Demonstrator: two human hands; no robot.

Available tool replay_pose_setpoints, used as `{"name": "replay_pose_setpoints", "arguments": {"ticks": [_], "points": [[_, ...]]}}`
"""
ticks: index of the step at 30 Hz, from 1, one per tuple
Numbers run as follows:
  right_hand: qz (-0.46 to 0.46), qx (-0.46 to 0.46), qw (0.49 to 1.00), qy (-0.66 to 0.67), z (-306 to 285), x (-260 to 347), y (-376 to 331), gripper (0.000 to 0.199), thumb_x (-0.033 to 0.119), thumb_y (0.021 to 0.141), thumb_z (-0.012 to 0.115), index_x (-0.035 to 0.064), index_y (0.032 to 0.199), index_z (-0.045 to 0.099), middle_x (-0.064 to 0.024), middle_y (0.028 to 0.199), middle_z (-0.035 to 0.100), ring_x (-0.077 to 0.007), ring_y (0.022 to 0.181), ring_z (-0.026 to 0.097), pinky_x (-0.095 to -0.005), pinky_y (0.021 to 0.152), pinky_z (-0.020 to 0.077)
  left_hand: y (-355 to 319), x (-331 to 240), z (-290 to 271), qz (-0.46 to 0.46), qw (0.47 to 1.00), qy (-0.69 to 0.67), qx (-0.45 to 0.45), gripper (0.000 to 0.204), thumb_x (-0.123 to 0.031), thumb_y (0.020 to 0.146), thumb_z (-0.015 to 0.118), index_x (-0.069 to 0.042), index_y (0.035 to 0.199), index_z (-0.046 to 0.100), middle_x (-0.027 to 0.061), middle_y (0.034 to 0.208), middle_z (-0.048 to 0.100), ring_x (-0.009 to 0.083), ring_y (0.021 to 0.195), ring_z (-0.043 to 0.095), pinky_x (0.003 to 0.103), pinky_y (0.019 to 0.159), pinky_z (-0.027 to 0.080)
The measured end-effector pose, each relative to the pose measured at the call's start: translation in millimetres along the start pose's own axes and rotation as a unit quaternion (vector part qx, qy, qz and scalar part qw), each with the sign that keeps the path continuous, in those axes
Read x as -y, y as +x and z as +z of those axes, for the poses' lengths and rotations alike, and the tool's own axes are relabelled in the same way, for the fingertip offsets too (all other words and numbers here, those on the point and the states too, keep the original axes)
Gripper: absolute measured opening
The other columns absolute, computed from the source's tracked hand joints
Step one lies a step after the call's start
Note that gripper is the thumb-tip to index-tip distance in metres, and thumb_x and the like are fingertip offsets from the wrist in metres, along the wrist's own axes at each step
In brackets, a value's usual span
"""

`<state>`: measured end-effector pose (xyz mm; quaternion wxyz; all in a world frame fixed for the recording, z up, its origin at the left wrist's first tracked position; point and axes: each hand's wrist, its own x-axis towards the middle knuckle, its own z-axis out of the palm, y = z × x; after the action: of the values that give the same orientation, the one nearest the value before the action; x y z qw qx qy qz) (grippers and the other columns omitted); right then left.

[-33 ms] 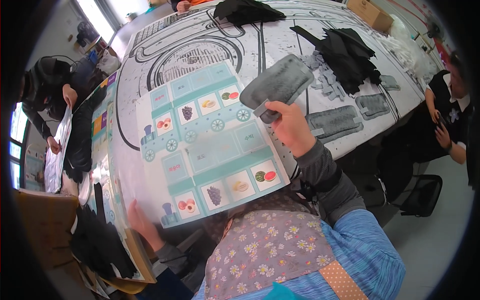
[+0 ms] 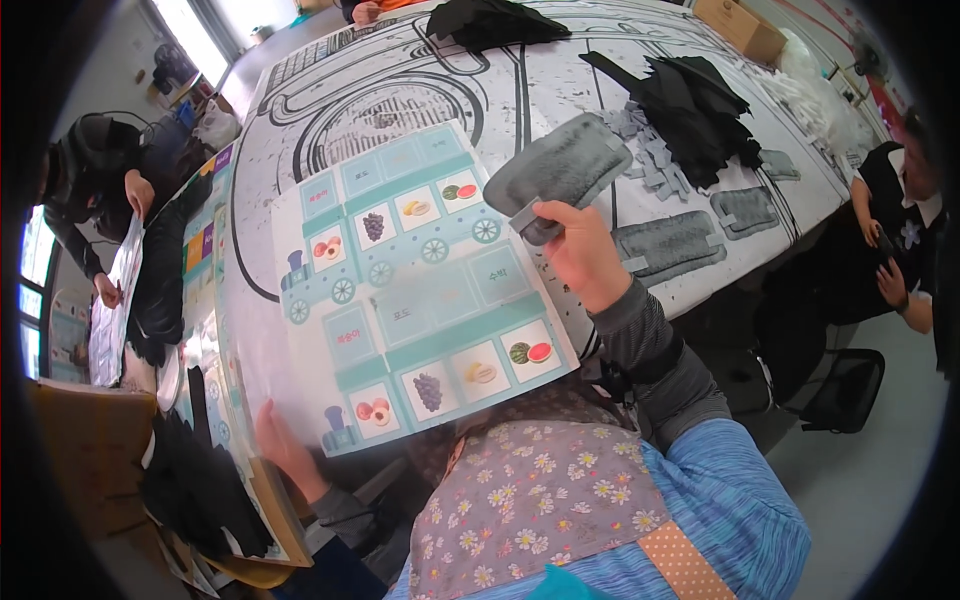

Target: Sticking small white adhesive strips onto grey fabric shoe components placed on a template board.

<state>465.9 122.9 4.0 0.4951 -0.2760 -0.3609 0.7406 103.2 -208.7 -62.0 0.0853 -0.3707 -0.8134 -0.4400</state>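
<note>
Small is the change since the earlier frame: the dark-grey fuzzy oblong pad [image 2: 565,160] has shifted slightly to the right, together with the right hand [image 2: 585,255] that holds it. Nearest to the body, low and left of this grip, is the left hand [image 2: 285,445]; whether its fingers hold anything, I cannot tell. Between the two hands lies the pale printed sheet [image 2: 420,290] with teal trains and fruit pictures. Right of the sheet, the right hand's grip is narrow, thumb and fingers closed on the light-grey fabric tab [image 2: 525,216], and the pad's body reaches just beyond it. For handling it well, I would judge, the thumb should press flat upon the tab and pull only lightly, so its joint is not strained. To the right of the grip, two other grey pads [image 2: 665,248] rest on the white worktop [image 2: 560,85] with black drawn lines. Beyond them are the light-grey strips [image 2: 655,150] and a black fabric pile [image 2: 700,120]. Farthest beyond the grip is a brown cardboard box [image 2: 740,28].
</note>
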Motion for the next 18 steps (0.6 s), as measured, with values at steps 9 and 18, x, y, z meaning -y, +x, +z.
{"name": "replay_pose_setpoints", "arguments": {"ticks": [9,18], "points": [[0.046,-0.131,0.987,0.084,-6.6,-11.6,3.4,0.008,-0.002,0.086,0.063,-0.0051,0.093,0.065,-0.0102,0.095,0.066,-0.0203,0.089,0.064,-0.033,0.081,0.0516,0.0,0.5,-2.8,0.024,0.999,0.025,0.0,0.029,-0.016,0.101,0.049,0.007,0.112,0.063,0.0184,0.113,0.065,0.0318,0.105,0.06,0.04,0.095,0.044],[0.03,-0.094,0.993,0.063,1.7,-1.9,-9.9,0.005,0.002,0.086,0.065,-0.0024,0.088,0.067,-0.0101,0.098,0.067,-0.0198,0.088,0.065,-0.0329,0.077,0.0521,0.5,-0.3,-2.5,0.024,0.998,0.05,0.013,0.031,-0.018,0.101,0.049,0.007,0.114,0.063,0.0209,0.113,0.065,0.0338,0.105,0.059,0.04,0.095,0.044]]}}
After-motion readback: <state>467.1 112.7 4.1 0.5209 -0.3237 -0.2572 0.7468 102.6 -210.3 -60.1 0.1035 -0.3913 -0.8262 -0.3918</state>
